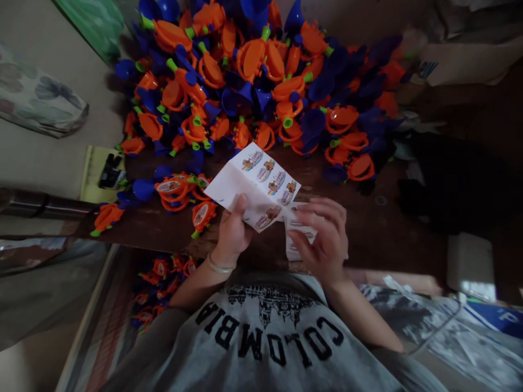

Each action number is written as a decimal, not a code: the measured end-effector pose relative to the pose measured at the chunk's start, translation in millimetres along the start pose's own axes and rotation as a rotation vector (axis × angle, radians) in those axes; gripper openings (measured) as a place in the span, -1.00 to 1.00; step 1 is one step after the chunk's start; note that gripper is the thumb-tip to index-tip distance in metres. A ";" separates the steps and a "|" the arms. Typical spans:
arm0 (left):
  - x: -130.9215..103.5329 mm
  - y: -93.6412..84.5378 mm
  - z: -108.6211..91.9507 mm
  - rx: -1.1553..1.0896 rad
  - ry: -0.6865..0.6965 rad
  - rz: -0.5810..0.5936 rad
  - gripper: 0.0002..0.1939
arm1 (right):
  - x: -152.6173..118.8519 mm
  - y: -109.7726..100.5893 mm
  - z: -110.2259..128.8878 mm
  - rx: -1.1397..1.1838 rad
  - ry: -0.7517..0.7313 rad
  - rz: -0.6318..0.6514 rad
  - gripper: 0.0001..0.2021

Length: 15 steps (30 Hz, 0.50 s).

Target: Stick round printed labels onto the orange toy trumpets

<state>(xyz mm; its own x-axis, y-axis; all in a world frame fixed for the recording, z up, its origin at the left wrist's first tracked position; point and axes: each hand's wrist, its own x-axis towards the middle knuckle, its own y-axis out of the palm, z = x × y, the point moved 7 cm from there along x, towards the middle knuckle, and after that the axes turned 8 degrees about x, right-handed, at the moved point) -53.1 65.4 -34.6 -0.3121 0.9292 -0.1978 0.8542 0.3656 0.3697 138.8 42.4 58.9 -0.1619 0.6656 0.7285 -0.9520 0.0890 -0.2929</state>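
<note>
My left hand (235,231) grips a sheet of stickers (269,174), its thumb pressed on the near side. The sheet is white, creased and part folded, and printed with small pictures of a brown figure and a rainbow. Slightly blurred, my right hand (324,239) hovers at the sheet's lower right corner, thumb and forefinger apart. Beneath its fingers lies another piece of sticker sheet (293,250), partly hidden. Left of my hands are orange and blue toy trumpets, one (203,215) bearing an oval sticker. Whether a loose sticker is on my right fingertips is too blurred to see.
A big heap of toy trumpets (249,60) covers the back of the dark table (261,250). More stickered trumpets (159,283) lie lower down on the left, below the table edge. A black object (111,171) rests on yellow material; a pale box (469,264) stands at right.
</note>
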 end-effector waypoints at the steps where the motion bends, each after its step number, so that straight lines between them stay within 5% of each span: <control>1: -2.5 1.4 -1.7 -0.006 0.019 -0.016 -0.43 | 0.1 1.2 -7.3 -0.055 0.085 -0.002 -0.52; 3: -9.2 6.4 -4.1 -0.009 0.047 -0.023 -0.41 | -2.5 6.9 -18.2 -0.118 0.195 0.019 -0.35; 6: -16.6 12.6 -2.3 -0.021 0.021 -0.019 -0.37 | -8.8 12.7 -23.6 -0.137 0.210 -0.012 -0.37; 12: -18.5 9.0 5.0 -0.042 -0.076 -0.113 -0.41 | -10.3 12.8 -14.0 -0.240 -0.006 -0.087 -0.65; 15: -10.8 11.2 9.5 0.032 -0.097 -0.069 -0.41 | -11.5 15.0 7.3 -0.202 -0.199 -0.036 -0.70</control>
<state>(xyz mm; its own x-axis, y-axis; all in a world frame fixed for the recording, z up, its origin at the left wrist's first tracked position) -36.2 58.9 -36.9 -0.3308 0.8917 -0.3091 0.8454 0.4255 0.3228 124.4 30.7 50.7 -0.1958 0.5029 0.8419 -0.8902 0.2689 -0.3677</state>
